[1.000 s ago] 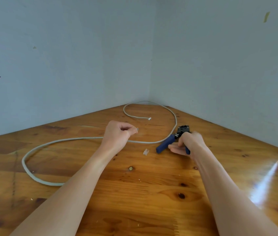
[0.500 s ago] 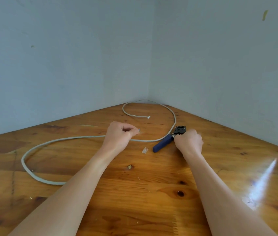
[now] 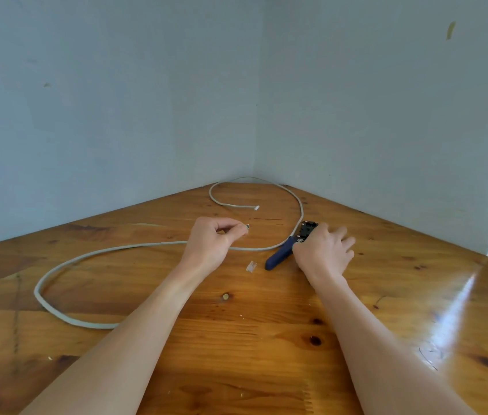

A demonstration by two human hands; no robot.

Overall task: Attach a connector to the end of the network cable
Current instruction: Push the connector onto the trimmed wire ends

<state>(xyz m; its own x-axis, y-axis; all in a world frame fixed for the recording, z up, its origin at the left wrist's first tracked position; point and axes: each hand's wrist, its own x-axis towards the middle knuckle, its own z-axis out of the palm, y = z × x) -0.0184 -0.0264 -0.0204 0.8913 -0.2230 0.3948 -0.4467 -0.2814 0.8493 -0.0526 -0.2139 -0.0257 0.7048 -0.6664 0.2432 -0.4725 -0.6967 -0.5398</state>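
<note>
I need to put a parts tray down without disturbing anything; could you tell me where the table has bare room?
Bare wood lies right of the right hand, up to the wall, and near the front table edge between the forearms. It is crowded between the hands: connector, crimping tool and network cable lie close together.

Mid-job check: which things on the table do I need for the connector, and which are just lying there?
Needed:
- network cable, stripped end pinched in left hand
- clear connector
- blue-handled crimping tool, right hand resting on it

Just lying about:
- small scraps on the wooden table
</note>
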